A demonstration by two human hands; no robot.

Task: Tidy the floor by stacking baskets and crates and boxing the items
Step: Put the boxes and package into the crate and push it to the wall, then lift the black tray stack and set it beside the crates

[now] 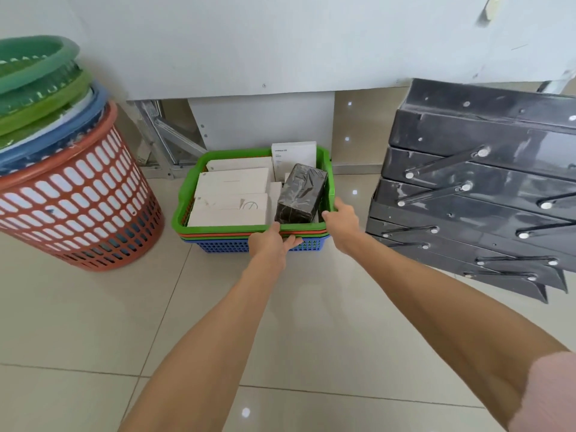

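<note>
Glossy pale floor tiles run up to a white panel wall, whose lower edge leaves a gap showing a metal bracket. The landmark is the green basket, standing on the floor near the wall, nested on top of an orange basket and a blue basket of the same shape.

Left of the green basket stands a red laundry basket with blue and green round ones stacked inside it; this pile is cut off by the left frame edge.

Inside the green basket lie flat white boxes, one standing upright at the back, and a black wrapped box tilted at its right side.

The left hand grips the basket's near rim, thumb over the top and fingers curled beneath. The right hand clasps its near right corner; its fingertips are hidden.

Right of the green basket, a tilted stack of black crates runs off the right frame edge.
</note>
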